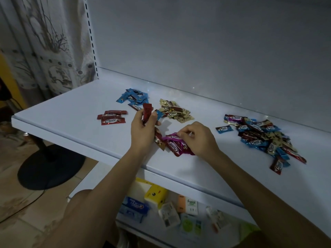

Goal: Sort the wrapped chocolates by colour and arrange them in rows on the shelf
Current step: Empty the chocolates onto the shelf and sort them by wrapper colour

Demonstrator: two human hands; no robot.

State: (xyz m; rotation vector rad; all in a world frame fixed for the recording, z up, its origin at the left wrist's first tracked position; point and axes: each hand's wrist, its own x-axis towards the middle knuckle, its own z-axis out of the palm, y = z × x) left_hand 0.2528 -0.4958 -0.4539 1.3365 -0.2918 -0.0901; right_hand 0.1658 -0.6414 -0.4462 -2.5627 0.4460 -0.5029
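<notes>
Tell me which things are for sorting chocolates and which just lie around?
For the job: mixed pile, blue pile, gold pile, red row, purple chocolates under right hand, red chocolate in left hand, shelf.
Just lying about: curtain, black stand, boxes below.

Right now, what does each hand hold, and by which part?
The left hand grips a red chocolate and a blue chocolate, each by one end. The right hand pinches a purple chocolate by its wrapper edge.

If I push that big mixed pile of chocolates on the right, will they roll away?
Probably not: the pieces in the mixed pile look flat, so they would likely slide over the smooth shelf rather than roll. Their shiny wrappers seem slippery, so the loosely heaped pile may well scatter.
</notes>
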